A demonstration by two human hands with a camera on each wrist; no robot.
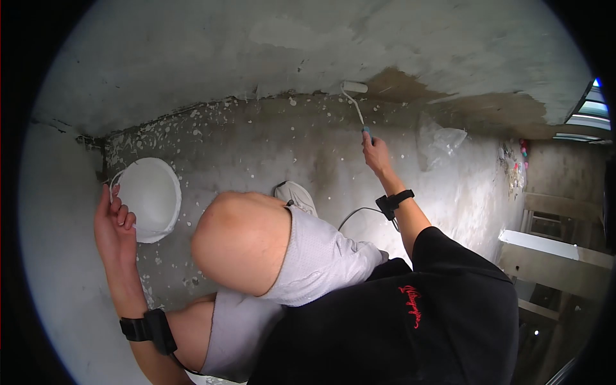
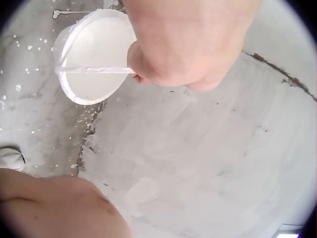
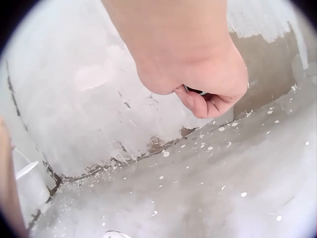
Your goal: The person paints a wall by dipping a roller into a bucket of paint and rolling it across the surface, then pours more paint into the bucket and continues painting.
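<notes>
My left hand (image 1: 117, 224) grips the thin handle (image 2: 94, 70) of a white bucket (image 1: 177, 192), fingers curled round it. The bucket is tilted in the head view, its pale inside showing and its rim coated with paint. In my right hand (image 1: 377, 155) is a paint roller (image 1: 354, 87), held by its blue grip with the arm stretched out. The white roller head lies against the lower wall, beside a bare brown patch (image 1: 394, 83). In the right wrist view the fingers curl round the grip, and the roller head is hidden behind the hand.
White splatters dot the grey floor (image 1: 256, 151) along the base of the painted wall (image 1: 192, 58). A bent knee (image 1: 237, 240) and a shoe (image 1: 295, 196) are between the hands. Clear plastic (image 1: 443, 141) lies right of the roller. A cable (image 1: 356, 212) trails from the right wrist.
</notes>
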